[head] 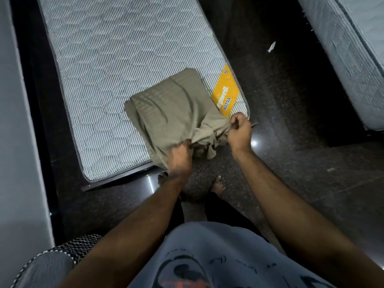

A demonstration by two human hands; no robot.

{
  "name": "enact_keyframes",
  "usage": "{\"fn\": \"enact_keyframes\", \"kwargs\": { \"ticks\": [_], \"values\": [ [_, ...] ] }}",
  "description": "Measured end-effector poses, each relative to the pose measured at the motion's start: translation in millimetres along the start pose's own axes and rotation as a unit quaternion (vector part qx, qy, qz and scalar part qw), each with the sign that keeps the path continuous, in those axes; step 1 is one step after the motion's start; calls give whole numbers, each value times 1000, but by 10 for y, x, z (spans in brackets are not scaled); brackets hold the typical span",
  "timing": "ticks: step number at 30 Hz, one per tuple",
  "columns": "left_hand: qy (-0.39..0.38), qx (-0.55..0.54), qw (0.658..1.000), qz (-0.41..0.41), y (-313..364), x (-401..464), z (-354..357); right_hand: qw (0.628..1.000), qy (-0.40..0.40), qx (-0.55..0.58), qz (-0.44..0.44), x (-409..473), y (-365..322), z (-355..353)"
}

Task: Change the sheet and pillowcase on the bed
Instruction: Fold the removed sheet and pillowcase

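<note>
A folded olive-green sheet (172,107) lies on the near corner of a bare striped mattress (116,65). My left hand (179,159) grips a bunched edge of the sheet at the foot end of the mattress. My right hand (239,132) pinches another gathered edge of the same sheet near the mattress's right corner. A loose fold of cloth hangs over the mattress edge between my two hands. No pillow or pillowcase is in view.
A yellow brand label (225,92) is on the mattress corner beside the sheet. A second mattress (353,59) stands at the right across a dark floor aisle (291,121). A grey wall (12,121) runs along the left. My bare feet (218,183) stand at the bed's foot.
</note>
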State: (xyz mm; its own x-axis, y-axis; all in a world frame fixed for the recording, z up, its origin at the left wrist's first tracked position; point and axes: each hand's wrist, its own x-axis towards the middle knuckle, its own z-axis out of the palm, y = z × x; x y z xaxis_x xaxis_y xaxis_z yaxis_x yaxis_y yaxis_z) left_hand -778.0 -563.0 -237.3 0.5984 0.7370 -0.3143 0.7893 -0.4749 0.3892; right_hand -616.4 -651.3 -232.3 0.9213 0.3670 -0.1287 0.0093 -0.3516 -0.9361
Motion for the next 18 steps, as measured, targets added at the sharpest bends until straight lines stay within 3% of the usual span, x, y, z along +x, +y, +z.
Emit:
{"fn": "enact_keyframes", "kwargs": {
  "ticks": [3, 6, 9, 13, 15, 18],
  "values": [
    [14, -89, 994, -64, 42, -15, 51, 990, -73, 68, 97, -22, 70, 64],
    [64, -156, 982, -90, 35, -25, 90, 983, -142, -27, 115, 2, 65, 36],
    [99, -172, 974, -106, -76, -39, 255, 948, -246, -130, 157, 21, 163, -28],
    [100, -214, 954, -184, -263, -172, 443, 906, -345, -96, 226, 3, 274, -6],
    [95, -299, 914, -258, -385, -253, 537, 902, -344, 5, 260, -15, 231, 56],
    [50, -486, 786, -377, -406, -415, 424, 906, -324, 101, 255, -52, 75, 96]
  ]
}}
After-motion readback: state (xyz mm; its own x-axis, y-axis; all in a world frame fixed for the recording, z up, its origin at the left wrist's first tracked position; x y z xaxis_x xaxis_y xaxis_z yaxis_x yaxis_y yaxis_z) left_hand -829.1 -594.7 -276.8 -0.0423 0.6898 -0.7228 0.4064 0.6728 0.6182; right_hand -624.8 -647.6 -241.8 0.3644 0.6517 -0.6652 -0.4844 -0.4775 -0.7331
